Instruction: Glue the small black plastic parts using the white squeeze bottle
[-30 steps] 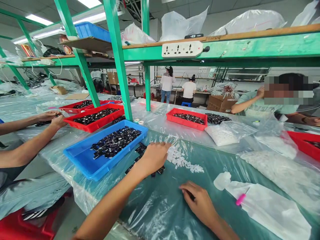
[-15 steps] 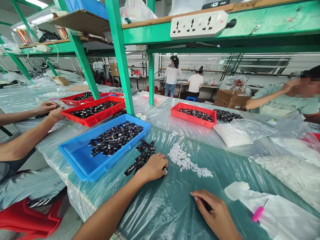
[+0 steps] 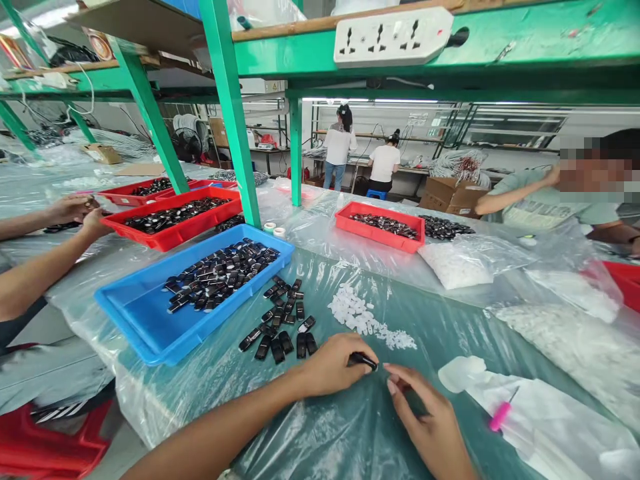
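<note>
Brimming blue tray [image 3: 150, 320], seemingly black clips [image 3: 220, 273]

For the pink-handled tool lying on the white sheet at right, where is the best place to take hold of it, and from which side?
Grip the pink-handled tool by its thick pink handle, the lower end, probably coming from above with the right hand, the nearer one. It lies flat on the white sheet, thin metal tip pointing up and away, so the handle gives the broader, safer hold.

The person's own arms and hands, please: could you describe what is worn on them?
Both are bare. The left hand and its forearm show no sleeve, glove, watch or ring; the right hand is likewise ungloved, with no jewellery visible, and short, unpainted nails.
</note>
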{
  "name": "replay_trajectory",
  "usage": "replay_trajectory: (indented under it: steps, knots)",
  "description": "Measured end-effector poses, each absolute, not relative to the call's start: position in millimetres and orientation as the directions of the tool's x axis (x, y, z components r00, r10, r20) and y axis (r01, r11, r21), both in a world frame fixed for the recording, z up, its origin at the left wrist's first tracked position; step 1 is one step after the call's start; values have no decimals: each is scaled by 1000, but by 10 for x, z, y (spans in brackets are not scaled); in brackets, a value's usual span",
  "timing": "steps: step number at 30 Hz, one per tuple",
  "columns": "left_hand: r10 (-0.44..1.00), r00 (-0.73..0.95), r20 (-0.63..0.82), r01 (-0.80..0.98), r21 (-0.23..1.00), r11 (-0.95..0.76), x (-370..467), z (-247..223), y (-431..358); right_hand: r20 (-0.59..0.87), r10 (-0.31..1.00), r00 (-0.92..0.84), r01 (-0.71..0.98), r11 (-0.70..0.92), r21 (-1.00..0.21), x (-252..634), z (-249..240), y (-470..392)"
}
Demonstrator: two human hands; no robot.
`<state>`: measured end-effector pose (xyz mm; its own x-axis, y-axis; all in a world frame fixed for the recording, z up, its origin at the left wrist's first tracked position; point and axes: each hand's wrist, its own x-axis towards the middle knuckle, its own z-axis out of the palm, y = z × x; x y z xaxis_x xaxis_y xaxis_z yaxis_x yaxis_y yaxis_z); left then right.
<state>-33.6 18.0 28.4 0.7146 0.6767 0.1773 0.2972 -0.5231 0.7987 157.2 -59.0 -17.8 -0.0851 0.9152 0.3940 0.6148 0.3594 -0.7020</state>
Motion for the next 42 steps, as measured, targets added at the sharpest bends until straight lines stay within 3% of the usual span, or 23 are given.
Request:
replay_trajectory:
  steps: [4,10,14,18,42]
  knots:
    - [725,679,116,149,945,-291,-265,199,131,433,892,-125,599,416,-684,1532,-136,-590]
    - [721,691,51,-84,996,10,-258,141,151,522,844,-121,566,491,-662,1574,-212,-566]
    - [711,704,-1,-180,967,180,-254,130,165,464,885,26,522,384,-762,1590,-249,-538]
    - [719,691,-79,-208,931,302,-225,141,149,380,922,77,351,331,-876,1516,-178,-556]
    - [635,758,-152,-220,856,467,-218,106,162,414,910,36,491,345,-800,1494,-171,-597]
